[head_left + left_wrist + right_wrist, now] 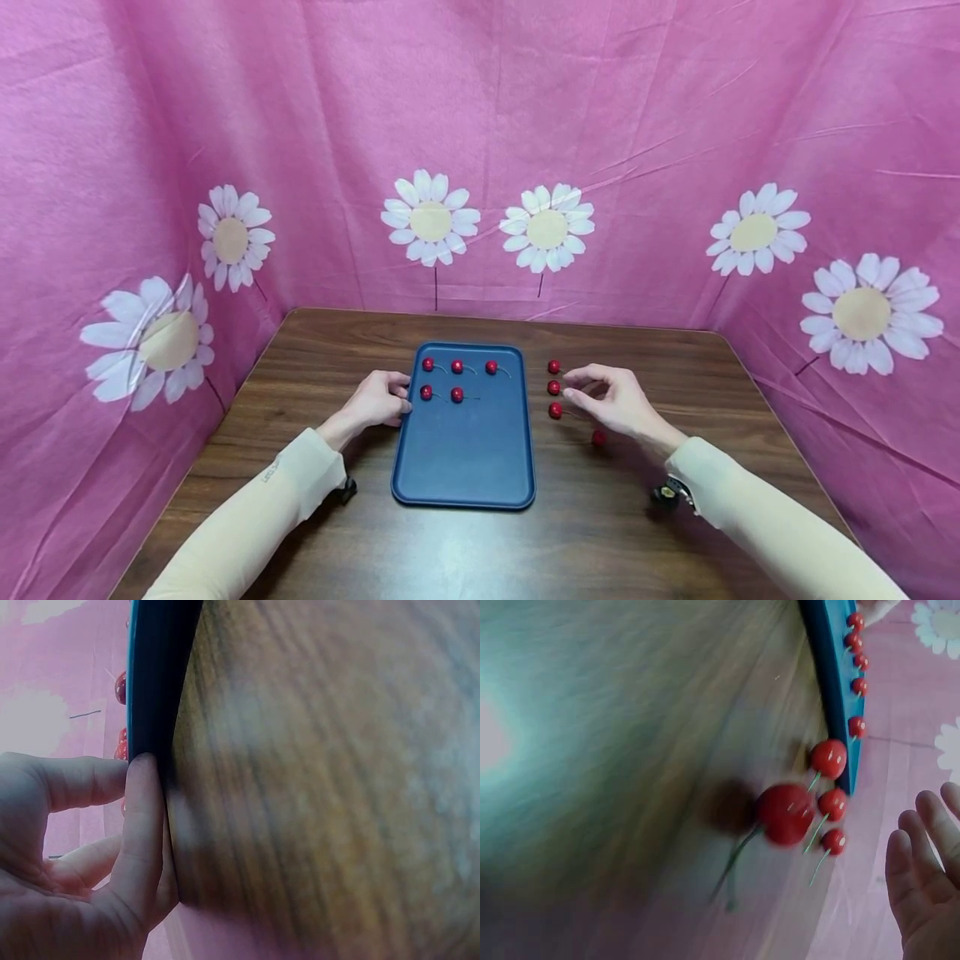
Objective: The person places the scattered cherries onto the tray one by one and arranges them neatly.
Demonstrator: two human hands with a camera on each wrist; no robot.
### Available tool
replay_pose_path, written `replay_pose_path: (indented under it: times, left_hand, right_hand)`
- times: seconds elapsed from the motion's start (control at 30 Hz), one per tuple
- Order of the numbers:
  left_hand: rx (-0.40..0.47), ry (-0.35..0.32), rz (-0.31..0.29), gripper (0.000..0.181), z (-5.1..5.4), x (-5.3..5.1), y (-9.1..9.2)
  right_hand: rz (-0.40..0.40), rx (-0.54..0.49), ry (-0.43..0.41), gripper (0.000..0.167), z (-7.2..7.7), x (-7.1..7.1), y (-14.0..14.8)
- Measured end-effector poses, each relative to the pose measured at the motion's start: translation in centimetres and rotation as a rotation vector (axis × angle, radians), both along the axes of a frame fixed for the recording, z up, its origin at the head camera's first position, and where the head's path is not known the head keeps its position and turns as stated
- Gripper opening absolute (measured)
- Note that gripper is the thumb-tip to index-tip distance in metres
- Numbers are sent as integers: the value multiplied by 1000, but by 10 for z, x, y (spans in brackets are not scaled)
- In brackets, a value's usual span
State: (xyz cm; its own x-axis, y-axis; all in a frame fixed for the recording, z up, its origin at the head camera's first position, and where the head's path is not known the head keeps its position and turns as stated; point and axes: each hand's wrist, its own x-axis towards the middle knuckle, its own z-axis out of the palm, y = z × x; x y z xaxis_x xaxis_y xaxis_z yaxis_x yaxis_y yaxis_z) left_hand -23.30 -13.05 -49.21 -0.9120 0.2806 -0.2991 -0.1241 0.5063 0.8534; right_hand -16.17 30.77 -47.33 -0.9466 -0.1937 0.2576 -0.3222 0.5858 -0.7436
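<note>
Pink cloth (480,100) w/ daisies (431,221) behind tbl (600,533) — 4 cherries (553,387) beside tray (465,450).

1. We see the tray (465,454) in plain dark blue.
2. The cherries (491,367) are glossy red with white highlights, and we find their stems (819,868) green.
3. We read the table (465,550) as brown, streaked with darker wood grain.
4. The cloth (480,100) is pink, printed with daisies (753,232): white petals (422,185), pale yellow centres (547,229), thin dark stalks (436,287).
5. We note cream sleeves (750,500), the left one bearing small grey lettering (270,472).
6. By the right sleeve we make out a black gadget (663,493) with a yellowish spot; by the left, another black one (345,490).
</note>
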Motion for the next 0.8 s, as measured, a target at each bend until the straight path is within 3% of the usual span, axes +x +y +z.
replay_pose_path:
  times: [0.43,0.8]
  left_hand:
    - [-1,1,-2,59,-2,-1,-1]
    - [-5,9,-2,59,0,0,-1]
  right_hand:
    - [77,24,128,26,-21,39,47]
    - [78,33,96,33,-39,60,73]
